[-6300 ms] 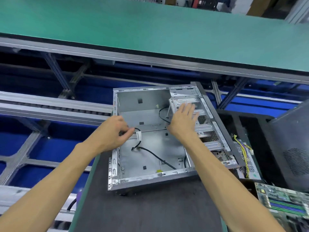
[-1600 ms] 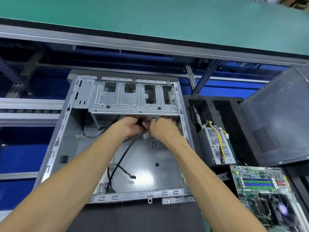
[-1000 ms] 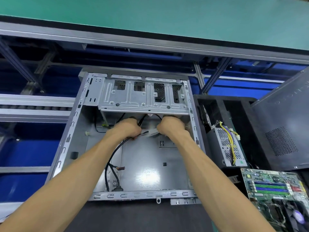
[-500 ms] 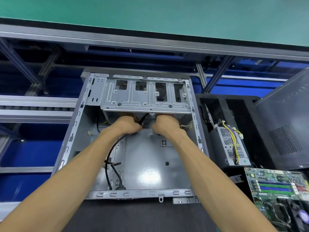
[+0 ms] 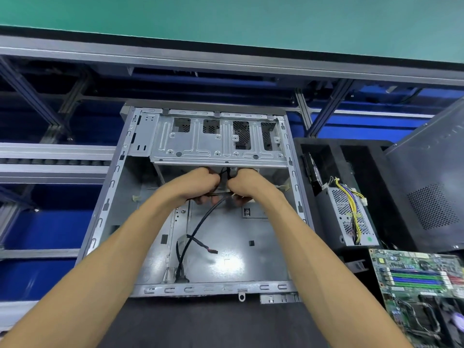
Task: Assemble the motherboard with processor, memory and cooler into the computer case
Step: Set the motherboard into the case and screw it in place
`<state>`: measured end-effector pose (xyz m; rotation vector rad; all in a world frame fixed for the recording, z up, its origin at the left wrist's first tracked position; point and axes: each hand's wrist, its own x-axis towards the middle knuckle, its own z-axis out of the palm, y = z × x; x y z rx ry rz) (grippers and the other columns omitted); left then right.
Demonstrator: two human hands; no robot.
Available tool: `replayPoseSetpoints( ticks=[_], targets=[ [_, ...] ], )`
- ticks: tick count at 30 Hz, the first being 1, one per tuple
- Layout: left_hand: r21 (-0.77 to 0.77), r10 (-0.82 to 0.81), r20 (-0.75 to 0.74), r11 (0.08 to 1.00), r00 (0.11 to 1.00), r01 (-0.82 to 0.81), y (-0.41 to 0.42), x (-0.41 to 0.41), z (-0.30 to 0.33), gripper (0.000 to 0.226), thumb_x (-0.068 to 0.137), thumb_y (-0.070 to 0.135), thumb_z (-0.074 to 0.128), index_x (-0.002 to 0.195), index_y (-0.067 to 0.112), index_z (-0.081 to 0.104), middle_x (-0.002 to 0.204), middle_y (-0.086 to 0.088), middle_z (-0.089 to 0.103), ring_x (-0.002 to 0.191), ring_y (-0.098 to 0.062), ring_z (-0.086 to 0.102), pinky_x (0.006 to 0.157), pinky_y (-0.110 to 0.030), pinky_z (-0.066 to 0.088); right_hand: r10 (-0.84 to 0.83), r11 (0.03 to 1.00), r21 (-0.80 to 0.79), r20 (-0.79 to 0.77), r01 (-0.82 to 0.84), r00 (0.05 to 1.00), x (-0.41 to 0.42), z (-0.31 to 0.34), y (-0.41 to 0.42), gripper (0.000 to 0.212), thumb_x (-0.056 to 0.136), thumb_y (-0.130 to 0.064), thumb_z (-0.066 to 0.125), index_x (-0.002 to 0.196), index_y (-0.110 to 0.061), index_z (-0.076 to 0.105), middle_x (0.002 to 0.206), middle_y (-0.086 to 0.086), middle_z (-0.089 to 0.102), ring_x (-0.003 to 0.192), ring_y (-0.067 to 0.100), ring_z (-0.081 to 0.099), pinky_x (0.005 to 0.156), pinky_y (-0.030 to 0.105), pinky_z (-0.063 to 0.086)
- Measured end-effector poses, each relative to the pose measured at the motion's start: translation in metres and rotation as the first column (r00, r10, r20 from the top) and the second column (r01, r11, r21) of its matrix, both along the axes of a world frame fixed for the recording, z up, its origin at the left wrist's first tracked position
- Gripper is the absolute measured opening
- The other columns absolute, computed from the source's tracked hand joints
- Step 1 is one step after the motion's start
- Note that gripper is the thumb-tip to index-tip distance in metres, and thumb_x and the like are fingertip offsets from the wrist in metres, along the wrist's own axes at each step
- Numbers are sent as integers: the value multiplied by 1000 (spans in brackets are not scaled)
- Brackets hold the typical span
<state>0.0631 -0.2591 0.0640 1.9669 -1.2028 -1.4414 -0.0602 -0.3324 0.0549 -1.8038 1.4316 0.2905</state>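
Note:
The open grey computer case (image 5: pixel 108 197) lies on its side on a dark mat, its drive cage (image 5: pixel 218 144) at the far end. Inside it, just below the cage, my left hand (image 5: pixel 198 183) and my right hand (image 5: pixel 247 185) are closed side by side on a bundle of black cables (image 5: pixel 200 227). The cables run down over the case floor to the near wall, and a loose connector (image 5: pixel 213 251) lies on the floor. The green motherboard (image 5: pixel 421 280), with blue and green memory slots, sits at the lower right, outside the case.
A power supply (image 5: pixel 347 214) with yellow and purple wires stands in a black foam tray (image 5: pixel 311 144) right of the case. A dark side panel (image 5: pixel 431 187) leans at the far right. Conveyor rails (image 5: pixel 50 159) run at left. A green bench top (image 5: pixel 226 18) spans the back.
Since the oldest frame the case has been turned so the drive cage is at the far end. In the last second both hands stayed on the cables and drew closer together below the cage.

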Motion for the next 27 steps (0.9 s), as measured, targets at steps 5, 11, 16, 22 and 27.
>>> replayPoseSetpoints(
  ticks=[5,11,16,22,27],
  targets=[
    [47,-120,54,992,991,117,3,7,-2,24,96,22,54,89,9,74,57,-1,63,48,-15,50,49,-24,41,0,998,55,-25,1,1000,-2,3,1,17,96,-9,44,87,-6,58,54,6,65,45,21,63,77,43,62],
    [493,-672,141,684,727,537,15,14,4,19,92,19,63,102,7,75,85,-4,68,78,-18,62,73,-27,52,137,989,90,-223,-120,965,-9,9,2,19,96,2,41,83,2,55,59,16,67,57,27,69,81,46,62],
    [430,-679,-30,654,734,622,15,2,7,22,89,9,65,107,14,78,72,2,66,69,-15,59,73,-26,53,129,989,101,-186,-112,974,-9,7,1,24,95,6,40,98,8,64,92,26,74,67,33,70,85,50,61],
    [713,-782,176,520,597,470,17,24,-5,30,87,5,58,85,24,80,79,13,75,80,-5,67,90,-28,50,169,986,33,-209,-165,963,-9,6,-1,19,103,-11,43,86,-3,45,42,6,62,32,16,60,61,32,59],
    [747,-728,266,570,632,342,15,37,-15,14,83,19,71,92,14,80,88,3,77,87,-16,72,99,-39,52,197,980,44,-201,-192,960,-8,9,4,33,106,-12,40,136,-3,49,86,12,73,44,19,66,58,37,60]
  ],
)
